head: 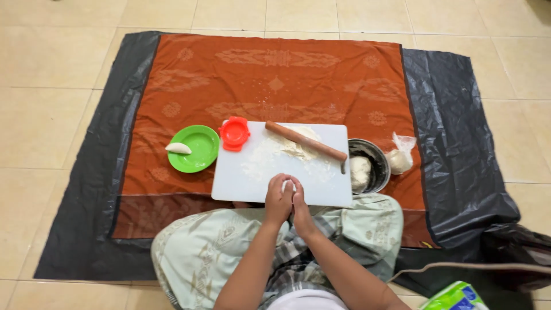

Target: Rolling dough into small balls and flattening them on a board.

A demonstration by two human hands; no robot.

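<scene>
In the head view, the left hand (279,201) and the right hand (299,202) are pressed together around a small white piece of dough (288,186), over the near edge of the white rectangular cutting board (241,183). A brown wooden rolling pin (306,141) lies on the floured far part. To the right stands a round metal bowl (381,163) with dough; to the left, a red plastic dumpling mould (235,133) and a green round plate (198,150).

Seated on the floor, we press our left hand (279,201) and right hand (299,202) around what looks like a small dough piece (288,185) over a floured white cutting board (247,186), a rolling pin (305,141) lying across it, green plate (195,150) nearby.
</scene>
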